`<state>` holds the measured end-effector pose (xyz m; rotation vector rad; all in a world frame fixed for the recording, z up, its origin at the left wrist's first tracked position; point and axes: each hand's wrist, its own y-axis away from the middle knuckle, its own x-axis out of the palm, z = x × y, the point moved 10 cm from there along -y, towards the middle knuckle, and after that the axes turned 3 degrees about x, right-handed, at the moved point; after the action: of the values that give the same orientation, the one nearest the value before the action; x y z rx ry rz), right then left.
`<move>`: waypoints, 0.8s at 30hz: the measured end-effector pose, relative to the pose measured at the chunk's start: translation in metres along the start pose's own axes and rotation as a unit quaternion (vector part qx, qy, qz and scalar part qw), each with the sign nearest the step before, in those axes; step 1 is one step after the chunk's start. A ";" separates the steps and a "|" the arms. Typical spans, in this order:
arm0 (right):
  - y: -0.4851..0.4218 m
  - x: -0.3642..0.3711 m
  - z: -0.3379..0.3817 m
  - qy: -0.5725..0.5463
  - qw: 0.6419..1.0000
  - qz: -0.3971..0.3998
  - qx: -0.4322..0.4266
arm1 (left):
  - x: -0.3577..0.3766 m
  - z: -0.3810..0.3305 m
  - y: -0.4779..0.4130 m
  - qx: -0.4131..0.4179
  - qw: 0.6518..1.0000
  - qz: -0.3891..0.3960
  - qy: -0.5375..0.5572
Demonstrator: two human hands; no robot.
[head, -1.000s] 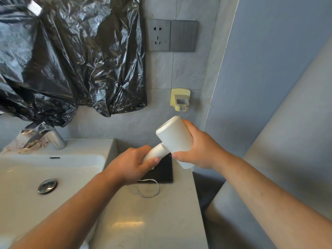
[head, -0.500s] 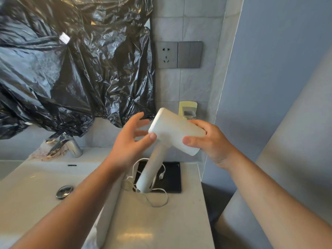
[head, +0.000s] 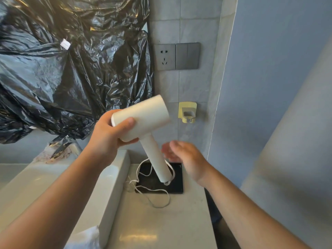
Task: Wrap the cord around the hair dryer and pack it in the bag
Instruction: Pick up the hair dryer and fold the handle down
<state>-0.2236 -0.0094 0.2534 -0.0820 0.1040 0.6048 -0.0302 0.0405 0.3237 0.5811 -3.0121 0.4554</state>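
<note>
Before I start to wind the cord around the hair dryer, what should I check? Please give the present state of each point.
1. Left hand grips the white plastic hair dryer by its barrel: ok.
2. Right hand holds nothing: ok.
3. Grey wall socket holds no plug: ok.
4. Thin white cord free of knots: cannot tell.
5. Bag ready and open: cannot tell; the flat black square under the cord may be it.

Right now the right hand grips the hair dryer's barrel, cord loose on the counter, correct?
No: the head view shows the left hand gripping the barrel of the hair dryer; the right hand is open beside the handle. The cord is loose on the counter.
</note>
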 end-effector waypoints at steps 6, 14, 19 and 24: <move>0.000 0.023 -0.009 0.181 0.983 -0.021 -0.005 | -0.038 0.015 -0.009 -0.040 0.995 -0.066 0.061; -0.009 0.019 0.052 0.195 0.969 -0.129 -0.076 | -0.086 0.047 -0.013 -0.133 0.987 -0.016 0.092; -0.018 0.050 0.095 0.175 0.966 -0.151 -0.115 | -0.114 0.072 -0.006 -0.196 0.975 -0.043 0.092; -0.028 0.080 0.127 0.079 0.975 -0.136 -0.155 | -0.117 0.102 0.017 -0.334 0.922 -0.068 0.183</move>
<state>-0.1326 0.0267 0.3712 -0.4411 0.1496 0.3357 0.0741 0.0677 0.2101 0.5541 -2.5031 -0.4208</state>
